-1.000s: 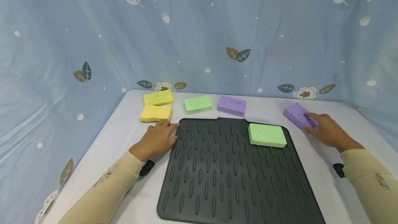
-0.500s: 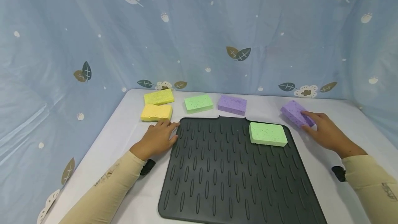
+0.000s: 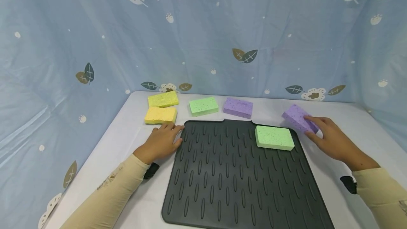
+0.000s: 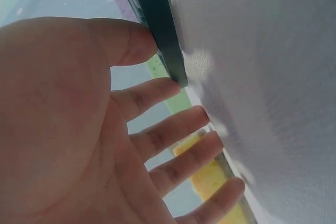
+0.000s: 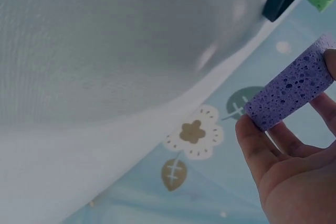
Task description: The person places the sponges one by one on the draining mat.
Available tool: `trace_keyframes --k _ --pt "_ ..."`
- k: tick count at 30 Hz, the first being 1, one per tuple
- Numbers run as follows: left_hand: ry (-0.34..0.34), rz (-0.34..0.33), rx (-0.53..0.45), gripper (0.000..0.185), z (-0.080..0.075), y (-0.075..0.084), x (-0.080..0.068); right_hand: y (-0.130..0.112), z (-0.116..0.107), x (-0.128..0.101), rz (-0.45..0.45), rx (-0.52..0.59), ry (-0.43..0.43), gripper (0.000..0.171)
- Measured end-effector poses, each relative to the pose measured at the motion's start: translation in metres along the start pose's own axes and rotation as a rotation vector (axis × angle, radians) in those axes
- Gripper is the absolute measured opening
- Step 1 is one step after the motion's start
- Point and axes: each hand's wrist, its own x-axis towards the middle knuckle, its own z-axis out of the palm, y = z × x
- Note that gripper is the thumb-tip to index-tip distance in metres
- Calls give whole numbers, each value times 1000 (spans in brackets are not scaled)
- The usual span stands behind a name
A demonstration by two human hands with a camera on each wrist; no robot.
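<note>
A blue leaf-print curtain is hanging behind and beside the white table. A black ribbed mat is lying across the table's middle, with a green sponge sitting on its far right corner. The left hand is resting flat, its grip relaxed with fingers spread, thumb touching the mat's left edge and holding nothing. The right hand is pinching a purple sponge between thumb and fingers, tilted, just beside the mat's right corner. Behind the mat, two yellow sponges, another green sponge and a second purple sponge are lying in a row.
</note>
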Motion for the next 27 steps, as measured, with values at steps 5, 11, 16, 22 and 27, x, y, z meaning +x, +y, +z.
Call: trace_keyframes --k 5,11,16,22,27 --pt "0 1 -2 47 0 0 0 -8 -2 -5 -11 1 4 62" --pt "7 -3 -11 47 -1 1 0 -20 -4 -11 -94 -5 74 60" --pt "2 -5 -13 47 -1 1 0 -29 -7 -16 -153 -4 110 60" --pt "6 -5 -15 47 -1 1 0 -41 -8 -23 -190 -14 104 61" --pt "9 -6 -15 47 1 0 0 -49 -10 -28 -242 -19 107 60"
